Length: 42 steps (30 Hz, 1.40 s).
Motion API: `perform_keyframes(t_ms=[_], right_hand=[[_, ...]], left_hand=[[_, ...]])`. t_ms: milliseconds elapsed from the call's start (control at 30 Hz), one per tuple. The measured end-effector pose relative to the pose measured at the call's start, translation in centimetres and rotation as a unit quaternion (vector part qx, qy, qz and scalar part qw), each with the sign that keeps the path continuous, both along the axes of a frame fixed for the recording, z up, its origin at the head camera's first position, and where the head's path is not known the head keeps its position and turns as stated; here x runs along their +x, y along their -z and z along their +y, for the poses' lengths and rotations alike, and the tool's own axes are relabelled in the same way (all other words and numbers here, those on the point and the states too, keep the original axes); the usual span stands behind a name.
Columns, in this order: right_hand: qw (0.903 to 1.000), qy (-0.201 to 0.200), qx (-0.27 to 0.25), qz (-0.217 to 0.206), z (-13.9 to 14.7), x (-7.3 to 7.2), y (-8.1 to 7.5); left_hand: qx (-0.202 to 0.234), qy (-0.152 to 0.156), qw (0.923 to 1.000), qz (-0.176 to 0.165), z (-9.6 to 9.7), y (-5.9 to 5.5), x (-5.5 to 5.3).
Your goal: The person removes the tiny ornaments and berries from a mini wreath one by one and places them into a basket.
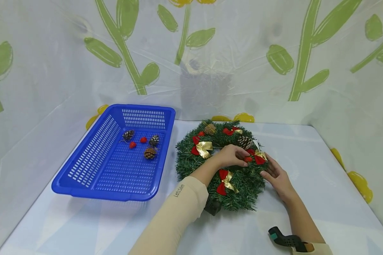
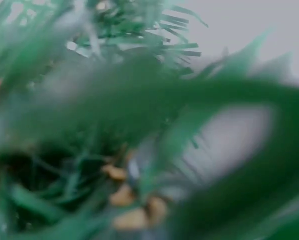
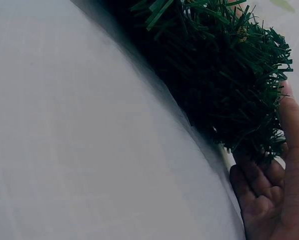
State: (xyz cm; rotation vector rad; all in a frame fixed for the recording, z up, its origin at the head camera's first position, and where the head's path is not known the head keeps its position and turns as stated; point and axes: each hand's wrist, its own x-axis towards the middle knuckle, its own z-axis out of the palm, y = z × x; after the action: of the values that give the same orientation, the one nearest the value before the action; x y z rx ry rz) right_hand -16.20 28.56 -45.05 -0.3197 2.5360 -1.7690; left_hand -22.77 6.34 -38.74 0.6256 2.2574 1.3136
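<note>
A green Christmas wreath (image 1: 242, 184) lies on the table, decorated with red-and-gold bows (image 1: 202, 148), pine cones and red berries. My left hand (image 1: 231, 156) reaches over its middle, thumb and fingers about a small red berry (image 1: 248, 159) beside the right-hand bow (image 1: 258, 156). Blurred green needles (image 2: 89, 110) fill the left wrist view, hiding those fingers. At the wreath's right edge, my right hand (image 1: 279, 179) holds the rim. The right wrist view shows its thumb (image 3: 293, 125) against the needles and the other fingers (image 3: 259, 185) curled beneath.
To the left stands a blue plastic basket (image 1: 170, 141) with several pine cones (image 1: 150, 153) and two red berries (image 1: 132, 145) inside. A leaf-patterned curtain (image 1: 236, 81) hangs behind the pale table (image 1: 300, 148). A dark wrist device (image 1: 287, 240) sits at my right forearm.
</note>
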Motion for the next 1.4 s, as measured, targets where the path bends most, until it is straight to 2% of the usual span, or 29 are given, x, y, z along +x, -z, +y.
perform_keyframes(t_ms=[300,467,700,900,1100,1333,1400], right_hand=[[1.0000,0.001,-0.005,-0.001,-0.1,0.0,-0.1],[1.0000,0.004,-0.005,-0.002,-0.1,0.0,0.0],[1.0000,0.004,-0.008,0.001,-0.1,0.1,0.0],[1.0000,0.003,-0.007,-0.003,-0.1,0.0,0.0],[1.0000,0.001,-0.007,-0.001,-0.1,0.0,-0.1],[1.0000,0.001,-0.004,0.006,0.0,0.0,0.1],[1.0000,0.001,-0.003,0.007,0.0,-0.1,0.1]], left_hand=[[-0.004,0.001,0.9994,0.035,0.0,0.2,0.0],[0.007,-0.004,0.9993,0.037,0.0,0.2,-0.1],[0.016,0.008,0.9994,0.028,0.0,0.1,-0.2],[0.014,-0.003,0.9990,0.042,0.0,-0.2,-0.2],[0.020,-0.019,0.9989,0.038,-0.6,-1.0,-0.3],[0.011,0.000,0.9994,0.032,-1.6,-1.5,-0.8],[0.025,0.002,0.9996,0.015,-1.8,-1.7,-1.0]])
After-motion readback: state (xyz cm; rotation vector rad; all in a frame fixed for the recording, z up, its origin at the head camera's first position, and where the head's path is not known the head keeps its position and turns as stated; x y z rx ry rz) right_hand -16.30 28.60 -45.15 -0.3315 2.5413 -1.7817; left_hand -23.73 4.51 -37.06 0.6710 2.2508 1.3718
